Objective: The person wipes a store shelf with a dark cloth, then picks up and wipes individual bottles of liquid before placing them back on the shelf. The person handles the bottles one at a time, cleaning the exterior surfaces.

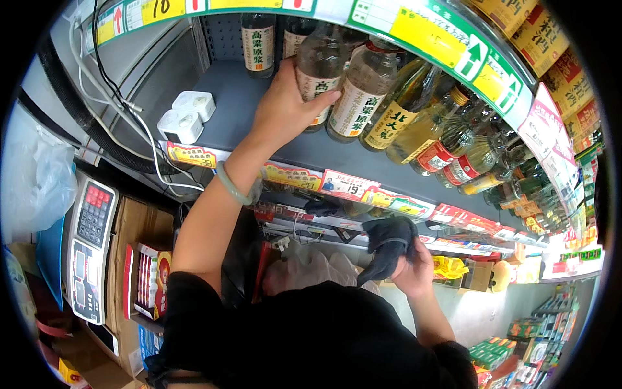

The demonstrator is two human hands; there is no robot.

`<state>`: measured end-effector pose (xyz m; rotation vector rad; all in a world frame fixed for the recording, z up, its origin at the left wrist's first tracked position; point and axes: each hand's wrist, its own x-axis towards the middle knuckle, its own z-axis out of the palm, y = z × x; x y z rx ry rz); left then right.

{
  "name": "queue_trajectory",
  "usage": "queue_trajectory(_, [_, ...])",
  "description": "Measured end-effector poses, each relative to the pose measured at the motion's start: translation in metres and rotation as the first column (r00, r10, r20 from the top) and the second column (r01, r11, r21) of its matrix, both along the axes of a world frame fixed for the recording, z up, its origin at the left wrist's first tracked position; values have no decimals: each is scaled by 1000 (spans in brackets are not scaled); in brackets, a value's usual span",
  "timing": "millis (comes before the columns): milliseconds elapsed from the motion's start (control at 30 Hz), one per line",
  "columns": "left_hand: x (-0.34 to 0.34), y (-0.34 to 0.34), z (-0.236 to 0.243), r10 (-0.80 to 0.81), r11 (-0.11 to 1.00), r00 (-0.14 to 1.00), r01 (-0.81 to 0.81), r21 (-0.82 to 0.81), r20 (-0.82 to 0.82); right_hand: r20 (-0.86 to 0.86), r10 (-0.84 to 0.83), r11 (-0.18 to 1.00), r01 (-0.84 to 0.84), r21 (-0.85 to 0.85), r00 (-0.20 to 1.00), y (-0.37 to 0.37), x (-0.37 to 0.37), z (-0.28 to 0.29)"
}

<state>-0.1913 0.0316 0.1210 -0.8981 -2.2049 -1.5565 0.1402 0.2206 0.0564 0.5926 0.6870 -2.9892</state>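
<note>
My left hand (291, 100) reaches up to the shelf, its fingers wrapped round a clear glass bottle (322, 61) with a white label. The bottle stands on or just over the grey shelf board; I cannot tell which. Close on its right is a similar clear bottle (363, 91). In my right hand (412, 267) is a dark grey cloth (389, 246), bunched up and hanging below the shelf's front edge. A pale bangle (233, 184) circles my left wrist.
A row of bottles (447, 146) runs along the shelf (240, 110) to the right. White power adapters (188, 117) sit at its left end, near loose cables. Price tags (350, 184) line the front edge. A scale (91, 253) with red and dark keys stands at the lower left.
</note>
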Motion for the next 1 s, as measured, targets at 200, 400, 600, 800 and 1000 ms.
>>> queue_trajectory(200, [7,-39,3,83,980,985,-108,170,149,-110,114,968,-86,235,987,-19,-50,35])
queue_trajectory(400, [9,-71,7,113,941,984,-151,303,141,-340,151,495,226,839,928,-73,-140,54])
queue_trajectory(600, [8,-87,7,188,958,977,-204,203,95,137,313,-633,99,768,940,-107,-235,36])
queue_trajectory(800, [17,-92,13,229,962,967,-242,129,110,-3,197,-678,139,722,980,-121,-310,14])
queue_trajectory(1000, [16,-87,13,253,961,961,-263,87,112,-81,301,-633,263,728,950,-118,-345,1])
